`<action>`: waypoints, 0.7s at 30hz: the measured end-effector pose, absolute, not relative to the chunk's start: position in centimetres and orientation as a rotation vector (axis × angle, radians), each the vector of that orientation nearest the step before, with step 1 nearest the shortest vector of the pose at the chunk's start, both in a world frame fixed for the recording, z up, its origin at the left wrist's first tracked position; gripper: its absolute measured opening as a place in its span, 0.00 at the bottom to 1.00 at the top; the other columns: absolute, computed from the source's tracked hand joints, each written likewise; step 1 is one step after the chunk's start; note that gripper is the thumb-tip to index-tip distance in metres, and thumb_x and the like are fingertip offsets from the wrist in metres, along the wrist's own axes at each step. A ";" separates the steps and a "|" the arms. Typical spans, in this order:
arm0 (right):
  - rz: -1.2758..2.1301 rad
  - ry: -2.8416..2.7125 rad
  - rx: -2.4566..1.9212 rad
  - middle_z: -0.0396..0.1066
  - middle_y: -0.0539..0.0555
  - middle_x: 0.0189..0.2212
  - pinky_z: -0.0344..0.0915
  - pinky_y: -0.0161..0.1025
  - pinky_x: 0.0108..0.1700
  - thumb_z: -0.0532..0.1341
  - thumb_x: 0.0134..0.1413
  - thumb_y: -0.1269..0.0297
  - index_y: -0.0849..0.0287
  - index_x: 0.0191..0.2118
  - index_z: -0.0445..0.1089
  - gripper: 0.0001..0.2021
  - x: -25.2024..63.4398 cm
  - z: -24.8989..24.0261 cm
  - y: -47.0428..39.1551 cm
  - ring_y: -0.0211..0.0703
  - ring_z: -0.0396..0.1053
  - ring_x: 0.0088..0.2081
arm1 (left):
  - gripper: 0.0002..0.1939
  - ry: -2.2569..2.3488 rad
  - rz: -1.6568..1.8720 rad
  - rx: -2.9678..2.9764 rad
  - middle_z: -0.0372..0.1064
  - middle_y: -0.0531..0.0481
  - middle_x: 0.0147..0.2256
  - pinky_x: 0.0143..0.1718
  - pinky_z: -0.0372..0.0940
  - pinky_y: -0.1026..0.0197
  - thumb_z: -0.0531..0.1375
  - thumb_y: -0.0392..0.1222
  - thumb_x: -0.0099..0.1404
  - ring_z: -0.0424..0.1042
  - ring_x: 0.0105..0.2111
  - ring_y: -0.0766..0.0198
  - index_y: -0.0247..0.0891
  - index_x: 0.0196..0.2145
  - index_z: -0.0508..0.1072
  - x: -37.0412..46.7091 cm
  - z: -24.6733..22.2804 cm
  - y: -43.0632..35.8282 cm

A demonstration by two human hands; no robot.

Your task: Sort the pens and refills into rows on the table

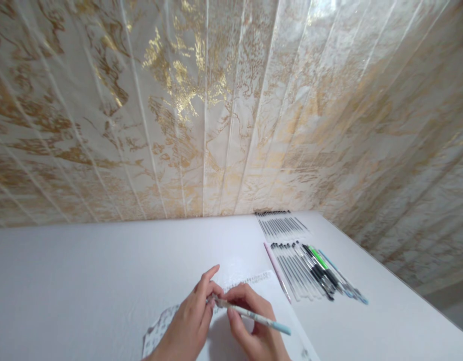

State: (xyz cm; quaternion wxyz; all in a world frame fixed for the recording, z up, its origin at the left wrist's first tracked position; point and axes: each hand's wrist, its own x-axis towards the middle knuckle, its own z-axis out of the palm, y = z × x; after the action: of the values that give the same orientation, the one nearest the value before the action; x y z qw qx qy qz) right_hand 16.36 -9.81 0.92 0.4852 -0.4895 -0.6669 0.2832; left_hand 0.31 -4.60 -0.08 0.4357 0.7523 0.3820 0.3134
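Over white surface (pixel 73 281), pinching 1 pen (pixel 267 322) in right hand (pixel 263 307); curling left hand (pixel 189 321) at tip (pixel 220 303), cannot tell if gripping. Likely mid-adjustment; calls for steadiness.

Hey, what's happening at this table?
A person holds a pale pen with a light blue end in the right hand, while the fingers of the left hand meet its other end. Both hands are above white paper with writing on it. To the right, rows of pens and slim rods lie on the white table.

Pens (pixel 316 271) lie right of the paper (pixel 291 321).
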 end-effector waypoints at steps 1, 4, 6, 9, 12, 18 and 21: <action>0.705 -1.619 -1.218 0.71 0.53 0.29 0.63 0.34 0.32 0.55 0.58 0.68 0.58 0.37 0.69 0.06 16.3 0.7 -9.8 0.39 0.68 0.29 | 0.25 0.936 0.781 1.882 0.73 0.47 0.43 0.50 0.65 0.58 0.46 0.36 0.68 0.73 0.43 0.62 0.44 0.62 0.53 0.3 -0.3 -4.6; 0.674 -1.657 -1.278 0.70 0.51 0.26 0.62 0.33 0.30 0.55 0.57 0.68 0.58 0.34 0.68 0.05 16.2 0.4 -9.8 0.38 0.66 0.26 | 0.28 0.871 0.802 1.911 0.74 0.47 0.44 0.51 0.66 0.58 0.47 0.34 0.66 0.74 0.44 0.61 0.44 0.63 0.53 0.2 -1.5 -4.5; 0.584 -1.733 -1.267 0.70 0.51 0.26 0.61 0.33 0.29 0.56 0.56 0.69 0.58 0.34 0.68 0.04 16.1 0.6 -9.6 0.38 0.66 0.26 | 0.31 0.825 0.811 1.936 0.73 0.46 0.48 0.53 0.66 0.57 0.48 0.32 0.64 0.73 0.47 0.60 0.45 0.64 0.53 0.1 -2.4 -4.4; 0.430 -1.866 -1.157 0.72 0.53 0.29 0.64 0.34 0.32 0.55 0.57 0.71 0.57 0.37 0.70 0.07 15.8 0.7 -9.4 0.40 0.68 0.29 | 0.36 0.743 0.788 1.997 0.66 0.46 0.57 0.58 0.62 0.54 0.49 0.28 0.61 0.69 0.54 0.58 0.46 0.65 0.52 -0.2 -2.9 -4.2; 0.362 -1.922 -1.087 0.74 0.55 0.33 0.66 0.34 0.35 0.53 0.60 0.70 0.55 0.39 0.70 0.09 15.6 0.3 -9.1 0.41 0.70 0.34 | 0.39 0.691 0.736 2.049 0.60 0.48 0.62 0.62 0.57 0.51 0.48 0.25 0.58 0.63 0.59 0.57 0.47 0.66 0.50 -0.5 -2.6 -4.1; 0.378 -1.795 -1.200 0.73 0.55 0.34 0.66 0.36 0.39 0.52 0.63 0.61 0.56 0.38 0.69 0.10 15.6 0.0 -8.7 0.42 0.69 0.35 | 0.42 0.641 0.782 2.248 0.52 0.48 0.66 0.63 0.54 0.50 0.48 0.24 0.60 0.56 0.63 0.56 0.49 0.68 0.43 -0.1 -2.7 -4.0; 0.357 -1.635 -1.207 0.71 0.54 0.33 0.64 0.36 0.40 0.49 0.65 0.56 0.57 0.37 0.68 0.14 17.3 2.3 -8.4 0.41 0.68 0.35 | 0.40 0.685 0.870 2.449 0.50 0.46 0.66 0.63 0.55 0.48 0.51 0.30 0.64 0.54 0.64 0.52 0.50 0.68 0.41 0.4 -3.3 -3.7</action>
State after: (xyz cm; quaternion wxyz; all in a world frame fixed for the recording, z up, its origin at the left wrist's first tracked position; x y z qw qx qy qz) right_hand 17.31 -8.37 2.26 0.5133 -0.5021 -0.6801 0.1484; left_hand 0.37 -3.67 -3.35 0.2248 0.8878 0.2484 0.3155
